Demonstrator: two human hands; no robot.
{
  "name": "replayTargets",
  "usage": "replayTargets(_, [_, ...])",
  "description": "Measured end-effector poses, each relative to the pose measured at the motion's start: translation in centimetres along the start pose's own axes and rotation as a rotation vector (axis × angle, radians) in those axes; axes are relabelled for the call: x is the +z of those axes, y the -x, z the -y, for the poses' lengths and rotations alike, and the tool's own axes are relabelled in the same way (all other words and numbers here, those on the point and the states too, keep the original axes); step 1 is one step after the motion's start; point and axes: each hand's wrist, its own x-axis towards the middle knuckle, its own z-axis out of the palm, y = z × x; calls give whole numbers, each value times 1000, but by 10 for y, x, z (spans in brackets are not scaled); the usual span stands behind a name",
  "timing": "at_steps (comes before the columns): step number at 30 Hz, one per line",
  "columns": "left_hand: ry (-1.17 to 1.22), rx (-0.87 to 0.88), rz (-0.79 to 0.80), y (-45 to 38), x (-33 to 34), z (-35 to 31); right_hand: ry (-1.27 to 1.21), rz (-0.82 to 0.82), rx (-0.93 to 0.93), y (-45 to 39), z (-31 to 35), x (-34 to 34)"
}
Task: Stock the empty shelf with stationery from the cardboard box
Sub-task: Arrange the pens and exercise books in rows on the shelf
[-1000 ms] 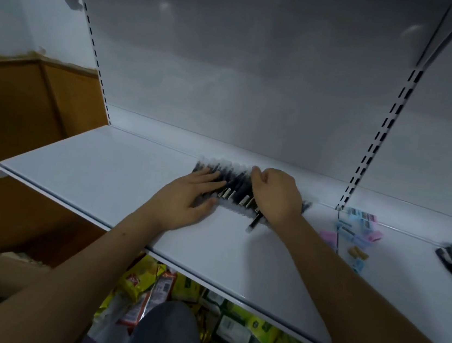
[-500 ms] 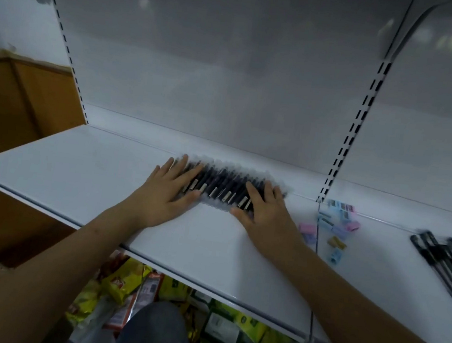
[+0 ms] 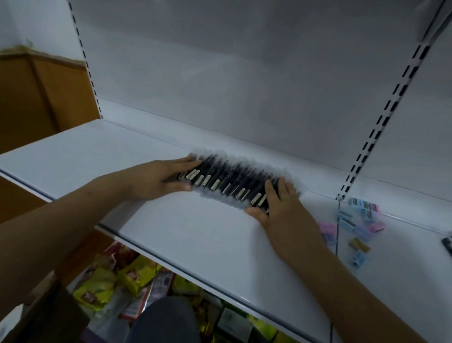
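Head view: we have a row of pens (image 3: 235, 182) lying side by side on the white shelf (image 3: 78, 159), toward its back, each pen's long axis running front to back while the row itself runs left to right. Our left hand (image 3: 155, 179) sits at the row's left end, fingers nearly straight and together along the top, thumb at the near edge. Our right hand (image 3: 280, 206) sits at the right end, fingers spread a little over the last pens, thumb also along the near edge. Neither hand curls round a pen; both press flat, bracketing the row. Both are equally near, so we judge the coming move is a squeeze inward or a push toward the back wall to square the row. Erasers (image 3: 360, 225) lie well to the right, past the divider.
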Motion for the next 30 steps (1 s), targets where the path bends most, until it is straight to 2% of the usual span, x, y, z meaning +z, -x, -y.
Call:
replayTargets(5, [65, 41, -33, -1, 4, -4, -10, -11, -26, 7, -2, 1])
replayTargets(10, [94, 37, -63, 2, 8, -10, -35, 0, 28, 12, -1, -2])
replayTargets(13, [138, 29, -21, 0, 11, -21, -74, -45, 2, 13, -1, -6])
replayTargets(16, [33, -15, 18, -13, 19, -33, -114, -97, -24, 16, -1, -10])
replayTargets(21, [64, 2, -82, -24, 31, -26, -32, -132, 19, 11, 5, -7])
replayTargets(24, [11, 48, -103, -23, 31, -22, -23, -80, 47, 10, 4, -1])
replayTargets(30, [-60, 130, -33, -13, 17, -17, 38, -27, -5, 7, 1, -8])
